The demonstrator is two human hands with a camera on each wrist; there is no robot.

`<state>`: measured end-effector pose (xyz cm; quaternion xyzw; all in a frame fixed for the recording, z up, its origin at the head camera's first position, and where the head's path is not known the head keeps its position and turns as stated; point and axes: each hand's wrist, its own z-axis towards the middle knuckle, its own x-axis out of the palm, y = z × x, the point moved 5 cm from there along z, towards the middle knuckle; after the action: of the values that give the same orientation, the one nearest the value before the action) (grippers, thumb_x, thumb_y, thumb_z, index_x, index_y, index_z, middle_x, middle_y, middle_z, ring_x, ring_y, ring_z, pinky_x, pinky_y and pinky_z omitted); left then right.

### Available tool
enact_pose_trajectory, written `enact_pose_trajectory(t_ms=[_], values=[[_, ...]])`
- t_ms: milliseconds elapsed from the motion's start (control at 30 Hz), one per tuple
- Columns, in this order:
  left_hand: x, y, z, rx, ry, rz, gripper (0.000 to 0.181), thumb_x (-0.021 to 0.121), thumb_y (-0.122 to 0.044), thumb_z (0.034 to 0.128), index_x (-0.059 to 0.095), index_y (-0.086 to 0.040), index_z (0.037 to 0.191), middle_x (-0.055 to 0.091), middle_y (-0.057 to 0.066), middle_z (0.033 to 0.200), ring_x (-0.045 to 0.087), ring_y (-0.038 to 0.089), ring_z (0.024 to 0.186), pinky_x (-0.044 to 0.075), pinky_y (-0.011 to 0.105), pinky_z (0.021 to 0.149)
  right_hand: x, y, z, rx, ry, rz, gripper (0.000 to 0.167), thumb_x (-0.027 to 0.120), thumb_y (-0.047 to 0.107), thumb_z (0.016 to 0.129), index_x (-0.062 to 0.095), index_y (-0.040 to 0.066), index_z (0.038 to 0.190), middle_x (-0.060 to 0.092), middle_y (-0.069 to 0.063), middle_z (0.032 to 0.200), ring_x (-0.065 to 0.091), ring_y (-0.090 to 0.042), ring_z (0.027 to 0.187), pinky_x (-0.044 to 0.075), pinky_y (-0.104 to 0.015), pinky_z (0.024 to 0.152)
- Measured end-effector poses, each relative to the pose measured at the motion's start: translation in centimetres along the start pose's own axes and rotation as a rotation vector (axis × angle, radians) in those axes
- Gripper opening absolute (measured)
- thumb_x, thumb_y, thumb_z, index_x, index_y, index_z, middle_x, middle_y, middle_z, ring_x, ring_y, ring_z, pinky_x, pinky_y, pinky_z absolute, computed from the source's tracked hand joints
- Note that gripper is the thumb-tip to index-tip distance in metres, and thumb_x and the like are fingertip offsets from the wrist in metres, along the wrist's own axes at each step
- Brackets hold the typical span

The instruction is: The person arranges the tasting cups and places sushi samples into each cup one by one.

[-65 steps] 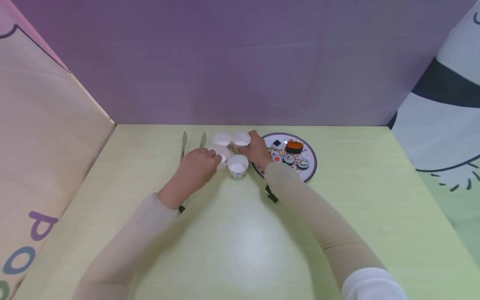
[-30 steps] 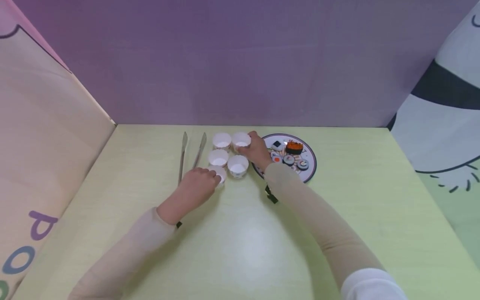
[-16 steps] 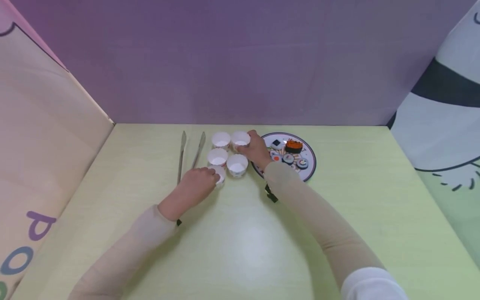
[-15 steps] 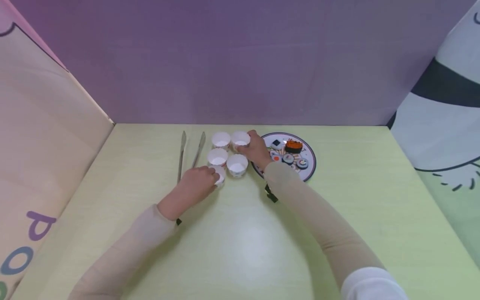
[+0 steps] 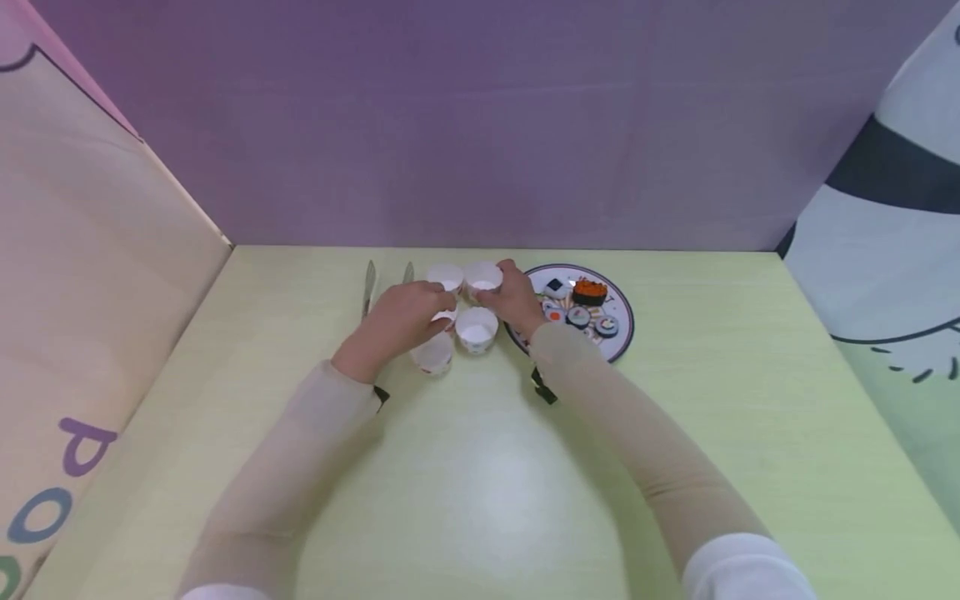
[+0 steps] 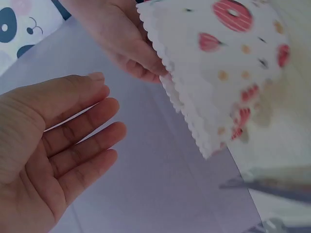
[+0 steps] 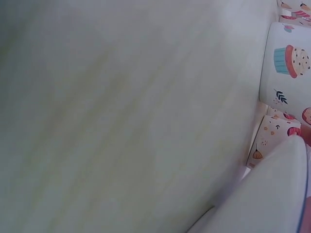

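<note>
Distinctly, a cupcake print point(image 7: 291, 61) is shown by the right wrist view, unreadable from the head. One white cup point(image 5: 482, 277) is gripped in the right hand point(image 5: 517, 300); another cup point(image 5: 432, 356) is seen just on the near side of the left hand point(image 5: 397, 321), whose fingers are loosely straightened.

Right of the plate point(image 5: 622, 315), bare worktop point(image 5: 720, 333) offers wide passage. Across its near edge, the right sleeve point(image 5: 637, 433) bars the way. Just left of the plate, the right hand point(image 5: 519, 302) and clustered cups point(image 5: 477, 332) obstruct; farther left stand the left hand point(image 5: 401, 318) and metal utensils point(image 5: 370, 282). Close behind the plate rises a purple backdrop point(image 5: 510, 133).
</note>
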<state>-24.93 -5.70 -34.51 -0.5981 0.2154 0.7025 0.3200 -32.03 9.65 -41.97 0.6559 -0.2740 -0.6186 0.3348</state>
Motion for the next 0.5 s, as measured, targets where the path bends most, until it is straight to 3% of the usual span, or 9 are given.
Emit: enact_pose_trajectory(t_ms=[133,333,500], values=[[0.2,0.1,1.9,0.001,0.047,-0.020,0.011,0.071,-0.013,0.0841,0.070,-0.009,0.094,0.065,0.004,0.084,0.061,0.018,0.073,0.051,0.033,0.063,-0.1,0.1,0.0,-0.021,-0.006,0.002,0.054,0.069,0.024,0.086,0.044,-0.005,0.124,0.059,-0.018,0.111,0.057,-0.028,0.097,0.047,-0.040,0.085],[1.0,1.1,4.6,-0.012,0.057,-0.074,0.006,0.068,-0.008,0.0862,0.071,-0.008,0.091,0.067,0.005,0.086,0.061,0.019,0.076,0.050,0.034,0.069,-0.1,-0.3,0.1,-0.009,-0.003,-0.001,0.054,0.069,0.025,0.086,0.043,-0.005,0.123,0.060,-0.016,0.105,0.055,-0.024,0.087,0.047,-0.037,0.079],[1.8,1.2,6.5,-0.007,0.085,-0.117,0.010,0.065,-0.003,0.0867,0.071,-0.007,0.093,0.069,0.005,0.091,0.062,0.020,0.080,0.049,0.034,0.073,-0.3,-0.6,0.3,-0.030,-0.026,-0.001,0.051,0.070,0.020,0.084,0.046,-0.005,0.120,0.060,-0.017,0.107,0.054,-0.025,0.091,0.046,-0.038,0.083]])
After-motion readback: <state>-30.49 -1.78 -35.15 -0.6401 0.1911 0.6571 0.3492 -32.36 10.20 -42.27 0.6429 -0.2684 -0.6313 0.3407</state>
